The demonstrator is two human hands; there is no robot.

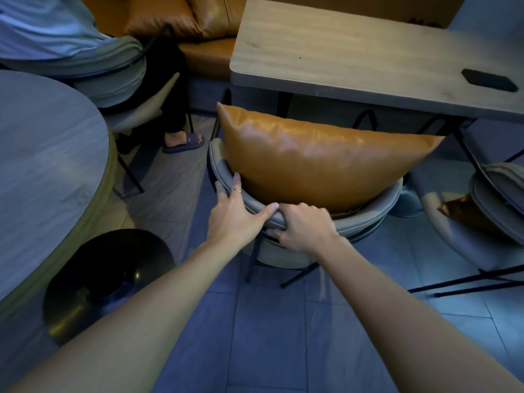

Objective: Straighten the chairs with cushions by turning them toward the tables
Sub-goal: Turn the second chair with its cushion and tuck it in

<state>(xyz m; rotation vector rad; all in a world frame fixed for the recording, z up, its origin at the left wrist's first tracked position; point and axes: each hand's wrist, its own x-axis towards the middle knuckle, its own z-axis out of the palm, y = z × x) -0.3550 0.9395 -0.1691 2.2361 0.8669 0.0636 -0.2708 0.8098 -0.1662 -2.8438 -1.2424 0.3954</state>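
Observation:
A grey padded chair (368,217) with thin black legs stands in front of me, its curved backrest toward me and its seat facing the rectangular wooden table (326,52). A large orange leather cushion (312,160) leans upright inside the backrest. My left hand (235,214) lies over the top left of the backrest rim, fingers spread, thumb along the rim. Right beside it, my right hand (303,225) is curled around the rim, fingers tucked under it.
A round grey table (42,165) and its black disc base (107,279) are at my left. A seated person (85,52) occupies a chair at upper left, foot in a sandal (184,140). Another grey chair with a cushion (482,211) is at right. A black object (489,80) lies on the wooden table.

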